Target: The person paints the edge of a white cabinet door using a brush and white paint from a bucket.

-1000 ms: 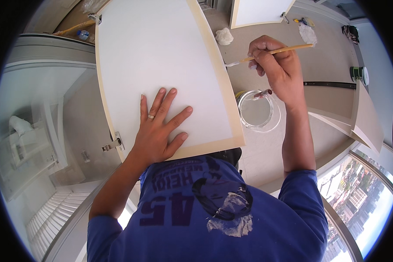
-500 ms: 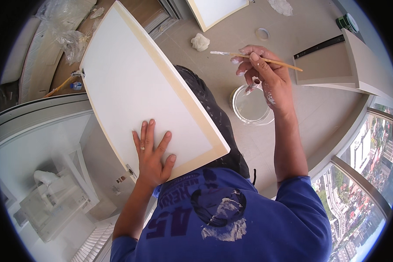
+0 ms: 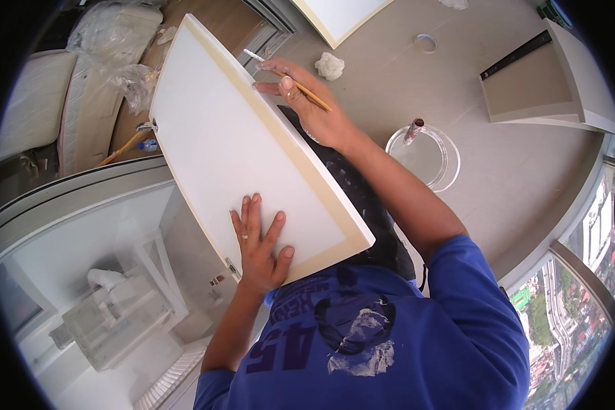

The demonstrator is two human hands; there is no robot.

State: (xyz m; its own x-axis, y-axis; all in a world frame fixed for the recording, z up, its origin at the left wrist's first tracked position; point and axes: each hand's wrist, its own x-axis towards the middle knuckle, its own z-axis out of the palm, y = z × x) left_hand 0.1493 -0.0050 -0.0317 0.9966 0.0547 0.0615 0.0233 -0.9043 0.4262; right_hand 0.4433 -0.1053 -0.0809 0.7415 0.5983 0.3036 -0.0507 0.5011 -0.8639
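Across my lap lies a white cabinet door (image 3: pixel 219 147) with beige tape along its border and metal hinges on its left edge. My left hand (image 3: pixel 261 256) rests flat on its near part, fingers spread. Paint-smeared, my right hand (image 3: pixel 307 113) pinches a thin wooden paintbrush (image 3: pixel 316 100) at the door's far right edge. The white-coated bristles point up and left beside that edge; I cannot tell whether they touch it. Right of my lap stands a clear round bucket (image 3: pixel 452 160) with whitish contents and a reddish-brown handle (image 3: pixel 417 124) leaning inside.
On the floor ahead sit a crumpled white wad (image 3: pixel 329 66) and a tape roll (image 3: pixel 426 44). Another taped white panel (image 3: pixel 338 17) lies beyond them. A cabinet box (image 3: pixel 536 82) is at the right, near the windows. Plastic-wrapped pieces (image 3: pixel 92 89) stand far left.
My right hand has swung left with the paintbrush, from above the bucket to the door's right edge. My left hand stays on the door. The whole view has shifted slightly.
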